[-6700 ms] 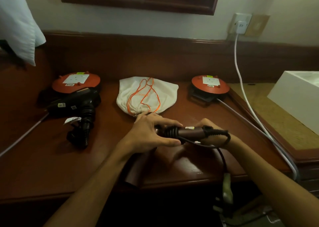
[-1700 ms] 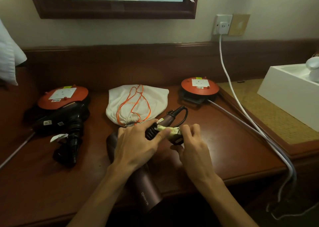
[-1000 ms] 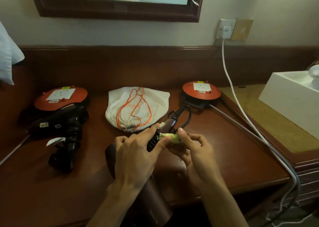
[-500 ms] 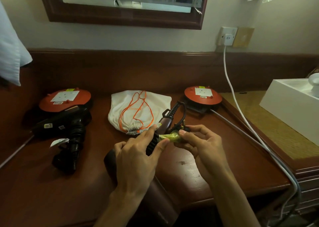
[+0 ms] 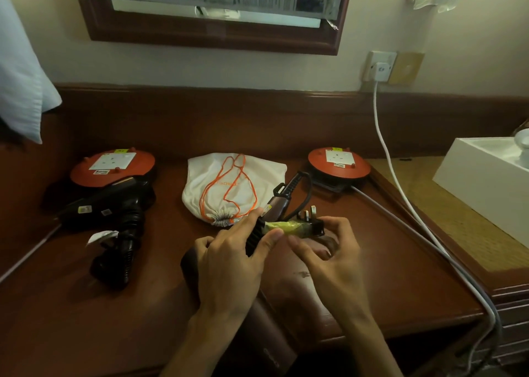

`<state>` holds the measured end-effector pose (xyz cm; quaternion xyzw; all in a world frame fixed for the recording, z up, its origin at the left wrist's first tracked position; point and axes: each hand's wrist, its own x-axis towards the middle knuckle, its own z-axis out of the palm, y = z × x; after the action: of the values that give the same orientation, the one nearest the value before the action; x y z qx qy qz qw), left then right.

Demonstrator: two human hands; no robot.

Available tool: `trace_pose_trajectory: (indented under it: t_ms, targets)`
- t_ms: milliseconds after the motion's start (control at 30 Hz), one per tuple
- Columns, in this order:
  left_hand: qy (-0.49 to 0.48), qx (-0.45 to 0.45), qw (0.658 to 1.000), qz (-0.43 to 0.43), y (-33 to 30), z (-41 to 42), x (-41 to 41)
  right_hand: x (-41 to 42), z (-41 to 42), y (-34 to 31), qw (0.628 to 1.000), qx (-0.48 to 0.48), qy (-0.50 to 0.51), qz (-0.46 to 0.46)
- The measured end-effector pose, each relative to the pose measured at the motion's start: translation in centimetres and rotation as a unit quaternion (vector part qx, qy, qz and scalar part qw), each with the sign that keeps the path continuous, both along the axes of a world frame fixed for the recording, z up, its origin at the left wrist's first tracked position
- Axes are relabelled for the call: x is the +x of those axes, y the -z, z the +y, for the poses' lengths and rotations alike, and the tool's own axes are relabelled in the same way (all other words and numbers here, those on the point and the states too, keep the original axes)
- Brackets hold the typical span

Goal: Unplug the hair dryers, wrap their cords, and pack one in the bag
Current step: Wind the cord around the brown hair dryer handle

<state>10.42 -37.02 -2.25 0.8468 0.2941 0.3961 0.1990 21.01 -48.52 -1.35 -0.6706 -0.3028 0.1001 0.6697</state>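
Observation:
A brown hair dryer [image 5: 279, 205] lies across the desk's front edge, handle pointing away, its black cord coiled round the handle. My left hand [image 5: 234, 250] grips the wrapped handle. My right hand [image 5: 329, 247] pinches the black plug [image 5: 310, 222], whose pins point up; a yellow-green tag sits by the plug. The white drawstring bag [image 5: 226, 182] with orange cords lies flat just behind my hands, its mouth gathered. A black hair dryer [image 5: 114, 205] with wrapped cord rests at the left.
Two red cable reels with white sockets stand on the desk, one at the left [image 5: 113, 167], one at the right [image 5: 339, 166]. A white cable [image 5: 383, 136] runs from the wall socket down past the desk's right edge. A white box [image 5: 486, 182] sits far right.
The camera has tilted up a little. My right hand has shifted along the plug, which now shows its pins pointing up. My left hand keeps its grip on the wrapped handle.

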Motion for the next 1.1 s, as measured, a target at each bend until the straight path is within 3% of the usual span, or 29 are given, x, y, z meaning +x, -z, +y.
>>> trace_pose_trajectory:
  t_ms: [200,267,400,500,633,733,833,1100]
  targets:
    - [0.001,0.017,1.0,-0.005,0.0,-0.3,0.1,-0.3,-0.3,0.1,0.995,0.047,0.06,-0.066]
    - [0.002,0.018,1.0,-0.001,0.0,-0.2,-0.1,-0.3,-0.6,-0.4,0.987,0.011,0.071,-0.14]
    - [0.007,0.006,1.0,-0.011,-0.1,-0.1,0.3,1.5,-0.4,-2.4,0.939,-0.082,0.067,-0.327]
    - [0.028,-0.038,0.998,-0.04,-0.5,-0.1,0.3,3.7,0.8,-4.9,0.931,-0.092,0.033,-0.351]
    - [0.036,-0.075,0.995,-0.058,-0.4,0.0,0.0,8.3,2.5,-7.8,0.968,-0.063,-0.04,-0.241]
    - [0.037,-0.092,0.994,-0.053,-0.1,0.1,-0.2,11.8,3.0,-6.8,0.99,-0.003,-0.141,-0.003]
    - [0.017,-0.084,0.994,-0.063,-0.2,-0.1,-0.3,12.2,3.4,-3.5,0.967,0.102,-0.164,0.167]
    - [0.005,-0.067,0.996,-0.05,0.2,-0.2,-0.3,10.0,2.3,1.5,0.909,0.271,-0.098,0.301]
